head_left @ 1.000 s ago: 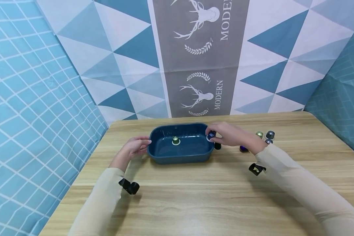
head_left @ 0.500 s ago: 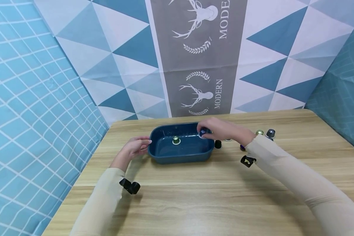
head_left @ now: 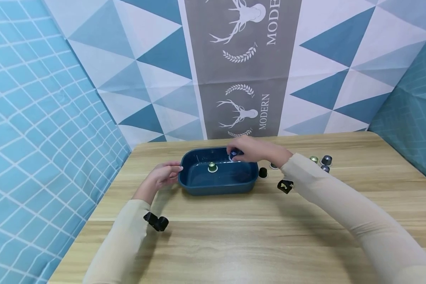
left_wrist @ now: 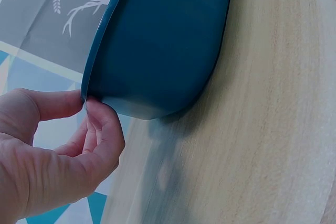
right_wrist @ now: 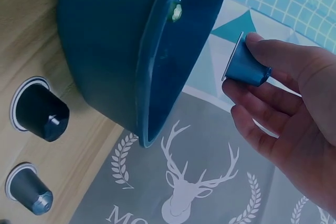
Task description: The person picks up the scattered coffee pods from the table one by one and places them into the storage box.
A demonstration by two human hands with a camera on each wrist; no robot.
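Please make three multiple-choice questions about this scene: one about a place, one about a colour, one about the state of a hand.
1. Where is the green capsule?
A. inside the blue tub
B. on the table beside the tub
C. in the left hand

2. What colour is the capsule in the right hand?
A. red
B. blue
C. yellow

3. What does the left hand do?
A. lies flat on the table
B. holds a capsule
C. pinches the tub's rim

Answers: 1 A, it stands on the tub's floor. 2 B, the blue capsule shows between the fingertips. 3 C, thumb and finger meet at the rim.
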